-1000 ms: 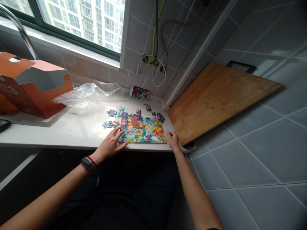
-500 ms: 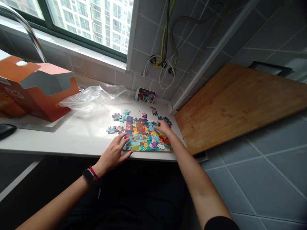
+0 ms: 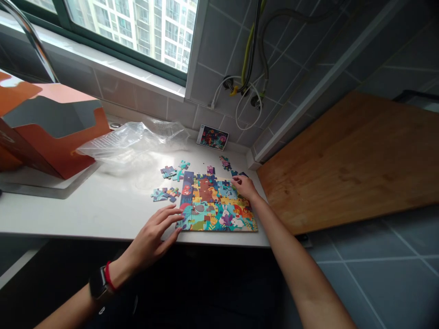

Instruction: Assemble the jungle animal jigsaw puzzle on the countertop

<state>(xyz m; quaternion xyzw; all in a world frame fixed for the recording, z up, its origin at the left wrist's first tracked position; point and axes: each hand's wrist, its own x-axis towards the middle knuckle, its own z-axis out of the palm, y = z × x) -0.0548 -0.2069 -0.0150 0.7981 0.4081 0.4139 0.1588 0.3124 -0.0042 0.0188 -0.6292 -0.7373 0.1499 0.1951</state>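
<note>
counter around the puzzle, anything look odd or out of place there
The crumpled plastic bag looks a bit out of place, sprawled on the counter between the box and the picture card like leftover wrapping. Loose pieces beside the puzzle seem normal. No spill or damage shows.

Multicol. animal-print puzzle (image 3: pixel 216 208), orng. box (image 3: pixel 56 148), wht. counter (image 3: pixel 109 205)

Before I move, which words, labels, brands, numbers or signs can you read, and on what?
None can be read.
Orange cardboard box: pale marks, too faint.
Picture card: tiny corner mark, too small.
Clear plastic bag: faint rows, possibly print, too blurred.
Smartwatch: screen dark, nothing legible.
Jigsaw puzzle: animal pictures, no lettering visible.
</note>
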